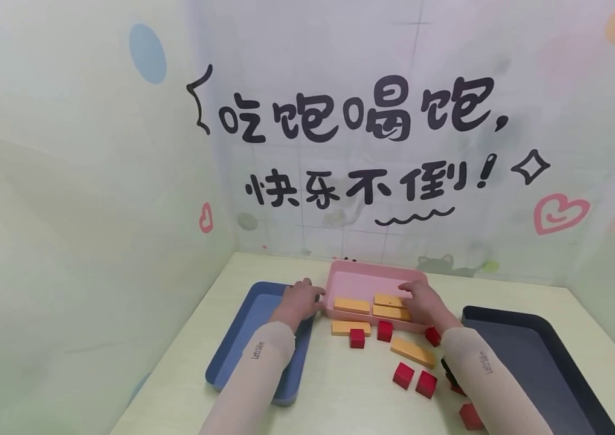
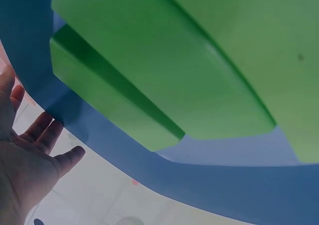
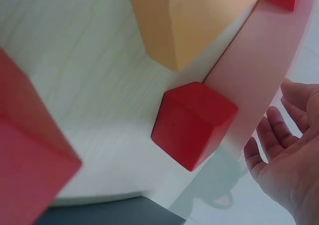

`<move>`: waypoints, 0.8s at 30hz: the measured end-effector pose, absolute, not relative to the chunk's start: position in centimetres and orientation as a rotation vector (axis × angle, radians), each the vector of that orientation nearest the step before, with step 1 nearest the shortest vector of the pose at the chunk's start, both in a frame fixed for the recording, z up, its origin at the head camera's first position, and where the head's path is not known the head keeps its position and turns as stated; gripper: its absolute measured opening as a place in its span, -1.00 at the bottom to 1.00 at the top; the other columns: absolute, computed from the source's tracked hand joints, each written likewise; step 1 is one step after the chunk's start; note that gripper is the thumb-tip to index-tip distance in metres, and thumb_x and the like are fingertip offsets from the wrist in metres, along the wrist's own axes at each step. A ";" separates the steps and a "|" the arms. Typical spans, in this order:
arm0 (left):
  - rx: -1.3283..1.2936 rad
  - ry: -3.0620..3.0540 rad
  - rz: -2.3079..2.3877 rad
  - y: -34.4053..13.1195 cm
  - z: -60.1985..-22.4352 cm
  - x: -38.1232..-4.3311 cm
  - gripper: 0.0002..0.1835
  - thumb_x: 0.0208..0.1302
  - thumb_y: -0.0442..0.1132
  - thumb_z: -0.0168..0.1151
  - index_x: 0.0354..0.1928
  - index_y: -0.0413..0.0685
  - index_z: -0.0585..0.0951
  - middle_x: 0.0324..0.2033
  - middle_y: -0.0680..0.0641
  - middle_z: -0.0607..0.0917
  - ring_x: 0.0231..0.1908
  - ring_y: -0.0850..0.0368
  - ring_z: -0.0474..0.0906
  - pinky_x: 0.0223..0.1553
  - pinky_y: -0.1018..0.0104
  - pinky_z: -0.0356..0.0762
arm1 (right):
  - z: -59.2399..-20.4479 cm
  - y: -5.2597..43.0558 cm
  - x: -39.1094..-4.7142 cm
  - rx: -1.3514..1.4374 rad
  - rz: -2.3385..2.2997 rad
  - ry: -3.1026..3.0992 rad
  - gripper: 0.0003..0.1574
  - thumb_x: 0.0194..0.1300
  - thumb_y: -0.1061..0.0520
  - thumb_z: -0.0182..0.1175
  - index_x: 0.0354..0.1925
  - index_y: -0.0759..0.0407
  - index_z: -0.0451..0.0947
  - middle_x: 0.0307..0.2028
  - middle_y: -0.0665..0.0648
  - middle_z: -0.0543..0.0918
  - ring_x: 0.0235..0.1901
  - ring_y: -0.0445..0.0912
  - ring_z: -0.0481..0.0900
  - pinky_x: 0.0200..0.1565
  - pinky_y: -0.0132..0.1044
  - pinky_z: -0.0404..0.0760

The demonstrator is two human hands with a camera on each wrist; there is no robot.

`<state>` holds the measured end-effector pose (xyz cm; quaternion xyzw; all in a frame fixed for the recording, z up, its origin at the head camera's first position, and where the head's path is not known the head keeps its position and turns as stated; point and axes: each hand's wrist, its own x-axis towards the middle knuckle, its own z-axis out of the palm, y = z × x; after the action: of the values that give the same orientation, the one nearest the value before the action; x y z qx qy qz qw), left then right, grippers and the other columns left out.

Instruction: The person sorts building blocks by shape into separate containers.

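My left hand (image 1: 301, 300) is over the far right edge of the blue tray (image 1: 231, 338), beside the pink tray (image 1: 340, 269). Its fingers are spread and hold nothing in the left wrist view. Green blocks (image 2: 119, 90) lie inside the blue tray; in the head view my left arm hides them. Over the right end of the pink tray is my right hand (image 1: 426, 302), fingers slightly bent, with nothing seen in its grip. Near its fingertips, yellow blocks (image 1: 391, 312) lie in the pink tray. A red cube (image 3: 194, 123) sits outside the pink tray's wall.
Several red cubes (image 1: 403, 375) are scattered in front of the pink tray, with a yellow block (image 1: 412, 351) among them. Another yellow block (image 1: 342, 327) lies along the tray's near side. A dark grey tray (image 1: 525, 356) stands at the right. A printed wall sheet backs the table.
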<state>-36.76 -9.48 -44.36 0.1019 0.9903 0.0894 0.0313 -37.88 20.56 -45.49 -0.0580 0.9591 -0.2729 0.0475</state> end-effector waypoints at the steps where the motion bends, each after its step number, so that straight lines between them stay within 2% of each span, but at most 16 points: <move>1: 0.318 3.051 0.283 -9.5 -44.4 -36.8 -0.59 0.36 0.05 0.25 0.20 0.19 0.63 0.10 -0.12 0.53 0.13 -0.08 0.45 0.24 -0.18 0.33 | -45.5 20.6 -37.9 -0.171 -0.825 2.931 -0.53 0.42 0.28 0.07 0.26 0.32 0.47 0.22 0.41 0.46 0.15 0.26 0.45 0.22 0.18 0.42; 13: 0.310 3.040 0.315 -9.2 -44.3 -36.7 -0.59 0.37 0.02 0.26 0.21 0.16 0.63 0.07 -0.12 0.54 0.11 -0.11 0.47 0.25 -0.19 0.31 | -44.8 21.3 -36.4 -0.238 -0.856 2.956 -0.50 0.38 0.27 0.16 0.25 0.36 0.47 0.12 0.41 0.53 0.07 0.24 0.48 0.18 0.15 0.48; 24: 0.290 3.033 0.336 -9.3 -44.3 -36.8 -0.58 0.35 0.03 0.27 0.21 0.16 0.63 0.06 -0.12 0.53 0.09 -0.09 0.47 0.26 -0.19 0.31 | -43.7 21.8 -34.2 -0.300 -1.056 2.912 -0.48 0.35 0.23 0.22 0.24 0.37 0.47 0.10 0.37 0.57 0.06 0.21 0.52 0.09 0.06 0.59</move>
<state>-36.77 -9.27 -44.25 0.0945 0.9888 0.1095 0.0382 -34.15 21.76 -43.68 -0.0963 0.9356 -0.3394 0.0147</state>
